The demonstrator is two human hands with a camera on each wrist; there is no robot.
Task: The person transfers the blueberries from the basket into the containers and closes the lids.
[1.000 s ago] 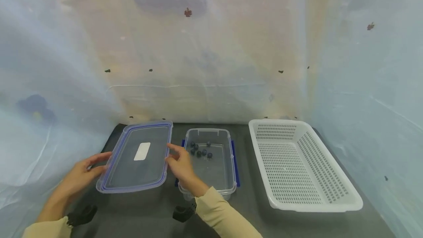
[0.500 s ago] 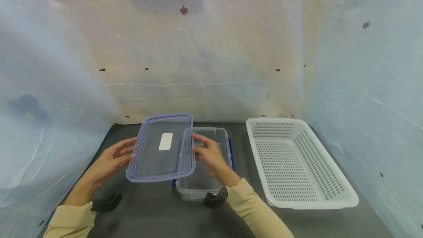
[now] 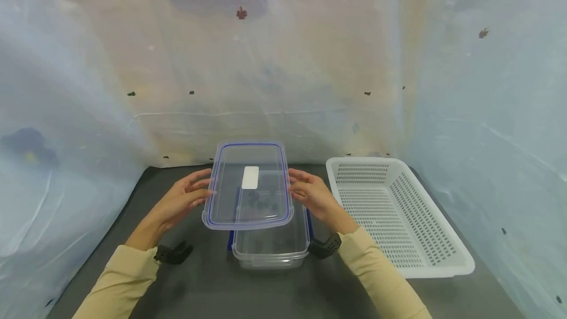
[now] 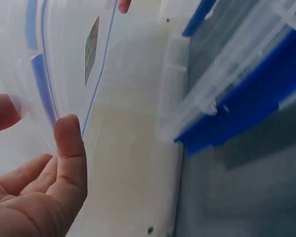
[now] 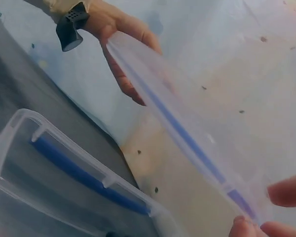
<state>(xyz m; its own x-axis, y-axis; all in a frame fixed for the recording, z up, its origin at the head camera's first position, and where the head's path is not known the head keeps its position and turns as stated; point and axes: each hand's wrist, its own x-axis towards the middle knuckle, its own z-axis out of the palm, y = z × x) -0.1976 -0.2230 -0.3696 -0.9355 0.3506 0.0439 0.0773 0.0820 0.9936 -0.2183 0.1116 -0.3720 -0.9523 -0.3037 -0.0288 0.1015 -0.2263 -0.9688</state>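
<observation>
A clear plastic lid (image 3: 226, 210) with a blue seal and a white label is held up, tilted, above a clear container (image 3: 271, 250). My left hand (image 3: 179, 203) pinches its left edge; in the left wrist view the thumb and fingers (image 4: 69, 143) lie on both sides of the rim. On the opposite edge my right hand (image 3: 316, 200) pinches the lid, its fingertips (image 5: 288, 191) showing at the corner of the right wrist view. Both wrist views show a gap between lid and container. Blue side clips (image 4: 251, 94) hang down. Small dark round berries (image 3: 266, 200) show dimly through the lid.
A white perforated basket (image 3: 400, 225) stands right of the container, close to my right forearm. The dark grey tabletop (image 3: 208, 289) reaches back to a pale patterned curtain (image 3: 283, 63), which also encloses both sides.
Both hands have carried the lid from the left of the container rightward until it hangs over it. The lid now covers much of the container's back part in the head view.
</observation>
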